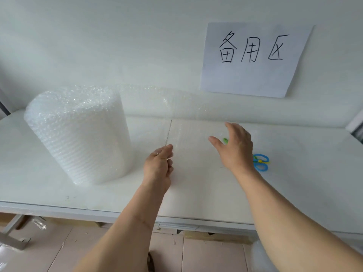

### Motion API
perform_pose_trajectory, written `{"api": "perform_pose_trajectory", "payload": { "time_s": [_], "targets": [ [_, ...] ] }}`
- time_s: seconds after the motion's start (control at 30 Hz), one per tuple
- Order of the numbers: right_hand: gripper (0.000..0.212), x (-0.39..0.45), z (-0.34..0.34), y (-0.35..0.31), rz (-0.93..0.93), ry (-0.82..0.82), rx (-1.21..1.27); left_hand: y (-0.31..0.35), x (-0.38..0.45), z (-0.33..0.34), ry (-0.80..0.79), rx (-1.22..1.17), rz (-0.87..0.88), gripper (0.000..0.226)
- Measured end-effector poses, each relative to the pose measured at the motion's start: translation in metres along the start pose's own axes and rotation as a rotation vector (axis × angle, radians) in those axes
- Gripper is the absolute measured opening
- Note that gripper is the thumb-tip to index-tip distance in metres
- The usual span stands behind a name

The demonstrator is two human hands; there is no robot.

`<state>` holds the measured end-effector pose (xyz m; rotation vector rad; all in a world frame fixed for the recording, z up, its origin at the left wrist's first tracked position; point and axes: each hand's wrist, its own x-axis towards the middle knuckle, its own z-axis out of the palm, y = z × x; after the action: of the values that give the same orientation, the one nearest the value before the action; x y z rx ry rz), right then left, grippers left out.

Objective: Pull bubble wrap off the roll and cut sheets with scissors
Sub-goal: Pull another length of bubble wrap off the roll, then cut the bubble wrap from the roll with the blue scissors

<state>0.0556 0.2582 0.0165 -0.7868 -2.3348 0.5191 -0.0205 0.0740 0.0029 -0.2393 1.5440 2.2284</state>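
Note:
A big roll of bubble wrap [78,134] stands upright on the left of the white table [304,173]. A clear sheet of bubble wrap [176,107] runs off its top to the right and hangs down to the table. My left hand [159,165] pinches the lower edge of this sheet near the table's middle. My right hand [233,148] hovers to the right with fingers spread, holding nothing, just over small scissors [260,161] with blue handles and green parts; the hand hides most of the blades.
A paper sign [253,57] with handwritten characters is taped on the white wall behind. The table's front edge [98,213] runs below my arms, with tiled floor [206,256] and a metal leg [11,232] under it.

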Motion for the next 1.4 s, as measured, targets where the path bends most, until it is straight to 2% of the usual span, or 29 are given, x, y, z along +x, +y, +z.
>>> {"api": "perform_pose_trajectory", "payload": {
  "time_s": [0.13, 0.23, 0.4, 0.63, 0.77, 0.87, 0.93, 1.1, 1.2, 1.4],
  "targets": [
    [0.053, -0.022, -0.022, 0.033, 0.025, -0.048, -0.049, -0.001, -0.003, 0.005, 0.039, 0.023, 0.026, 0.009],
    [0.039, -0.025, -0.044, 0.054, 0.026, -0.122, -0.176, -0.001, -0.003, 0.005, 0.042, 0.022, 0.03, 0.01],
    [0.033, -0.024, -0.069, 0.077, 0.076, -0.36, -0.401, -0.002, -0.003, 0.008, 0.045, 0.008, 0.033, 0.011],
    [0.033, -0.028, -0.073, 0.08, 0.13, -0.428, -0.281, -0.003, -0.003, 0.009, 0.031, 0.022, 0.025, 0.008],
    [0.042, -0.029, -0.072, 0.078, 0.137, -0.439, -0.28, -0.003, -0.001, 0.009, 0.04, 0.033, 0.018, 0.007],
    [0.033, -0.028, -0.071, 0.074, 0.147, -0.455, -0.296, -0.002, 0.0, 0.01, 0.042, 0.019, 0.005, 0.008],
    [0.022, -0.028, -0.067, 0.072, 0.175, -0.496, -0.189, -0.002, 0.001, 0.01, 0.034, 0.005, -0.006, 0.008],
    [0.008, -0.041, -0.061, 0.06, 0.278, -0.492, 0.289, -0.003, 0.003, 0.013, 0.009, -0.058, -0.039, 0.008],
    [0.013, -0.054, -0.061, 0.043, 0.34, -0.527, 0.511, -0.004, 0.003, 0.018, -0.016, -0.13, -0.069, 0.007],
    [0.018, -0.066, -0.059, 0.028, 0.438, -0.507, 0.786, 0.001, 0.002, 0.03, -0.059, -0.259, -0.08, 0.006]
  ]
}}
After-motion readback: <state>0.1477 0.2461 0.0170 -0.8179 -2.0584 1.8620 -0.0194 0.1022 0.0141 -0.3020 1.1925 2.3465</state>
